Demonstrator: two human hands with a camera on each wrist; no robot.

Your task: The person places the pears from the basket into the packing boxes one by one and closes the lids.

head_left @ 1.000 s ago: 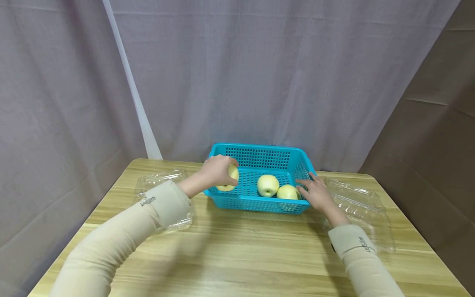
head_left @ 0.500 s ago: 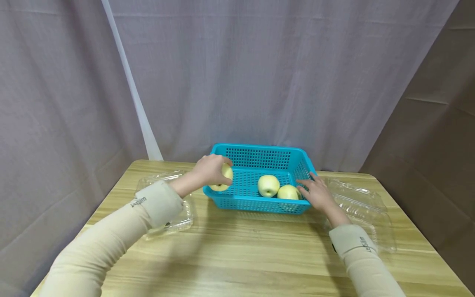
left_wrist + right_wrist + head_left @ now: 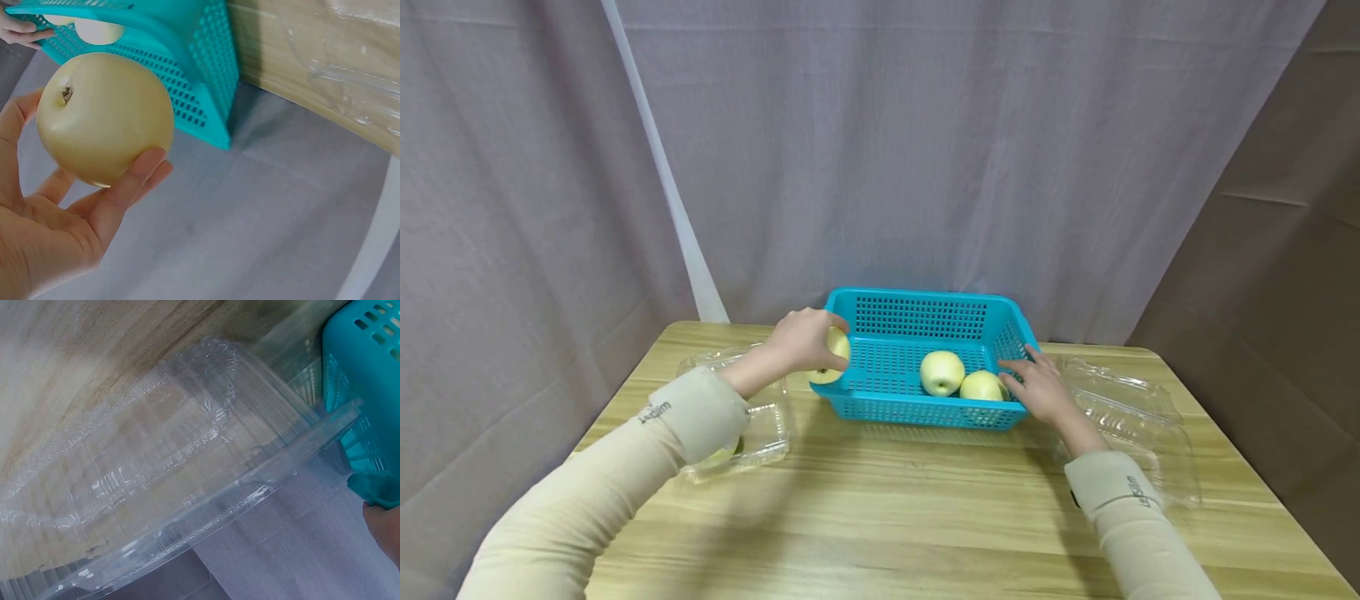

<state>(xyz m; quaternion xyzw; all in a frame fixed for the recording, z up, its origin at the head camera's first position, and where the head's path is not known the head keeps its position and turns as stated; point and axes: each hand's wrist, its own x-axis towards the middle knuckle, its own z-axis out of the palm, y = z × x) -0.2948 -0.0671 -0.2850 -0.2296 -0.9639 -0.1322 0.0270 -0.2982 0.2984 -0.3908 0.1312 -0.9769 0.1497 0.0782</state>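
Observation:
My left hand (image 3: pixel 805 342) holds a pale yellow apple (image 3: pixel 106 119) between thumb and fingers, over the left end of the blue perforated basket (image 3: pixel 925 411). In the left wrist view the apple's dimpled end faces the thumb side. Two more apples, a middle one (image 3: pixel 942 373) and a right one (image 3: pixel 983 387), lie inside the basket towards its front right. My right hand (image 3: pixel 1045 392) rests at the basket's right rim, fingers spread, with fingertips close to the right apple. Only a small part of this hand shows in the right wrist view.
On the left stands a clear plastic clamshell box (image 3: pixel 767 429), partly hidden by the left sleeve, with a yellow-green fruit (image 3: pixel 722 454) showing at the cuff. Another clear clamshell box (image 3: pixel 144 462) lies open right of the basket. A grey curtain (image 3: pixel 910 167) hangs behind the wooden table (image 3: pixel 880 517).
My left hand has carried the apple leftwards, from inside the basket's left part to its left rim. More of the left box and its fruit shows. My right hand has stayed put.

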